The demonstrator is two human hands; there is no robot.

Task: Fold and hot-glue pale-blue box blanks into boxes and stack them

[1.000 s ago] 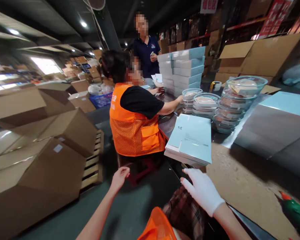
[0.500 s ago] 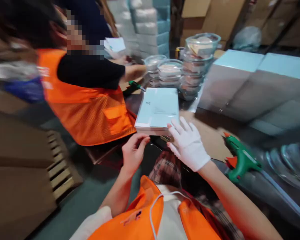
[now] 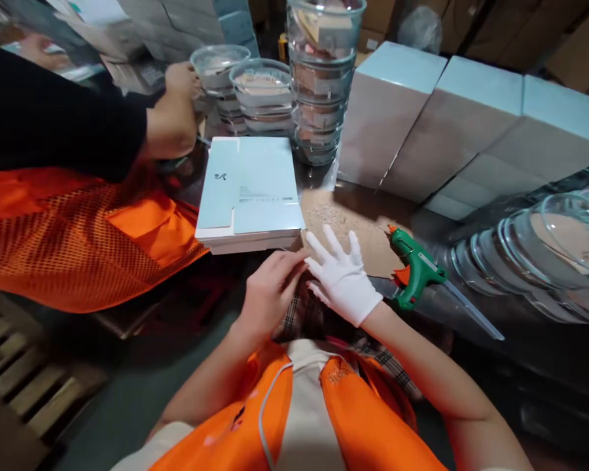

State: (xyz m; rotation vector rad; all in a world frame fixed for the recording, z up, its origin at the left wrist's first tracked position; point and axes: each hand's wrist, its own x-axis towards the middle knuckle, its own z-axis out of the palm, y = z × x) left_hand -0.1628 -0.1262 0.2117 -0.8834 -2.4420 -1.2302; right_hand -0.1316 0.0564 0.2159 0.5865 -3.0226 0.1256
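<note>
My left hand (image 3: 271,284), bare, is closed in a pinch just in front of the white box (image 3: 265,176). Its fingertips meet the fingers of my right hand (image 3: 342,278); whatever lies in the pinch is too small to make out. A white glove covers my right hand, whose fingers are spread over the edge of the brown cardboard sheet (image 3: 348,216). The white box lies flat, with a small dark logo and fine print on top. Right of my gloved hand, a green glue gun (image 3: 419,265) with an orange trigger and nozzle lies on its side, a clear glue stick behind it.
Clear round tubs (image 3: 319,98) stand stacked at the back, and more tubs (image 3: 535,248) lie sideways at the right. Large white boxes (image 3: 471,124) line the far side. A co-worker's arm (image 3: 171,127) reaches in from the left. A wooden pallet (image 3: 34,386) is at lower left.
The view has swung right and closer to the bench. My left hand has come over to my right fingers and now meets them. My gloved fingers remain spread.
</note>
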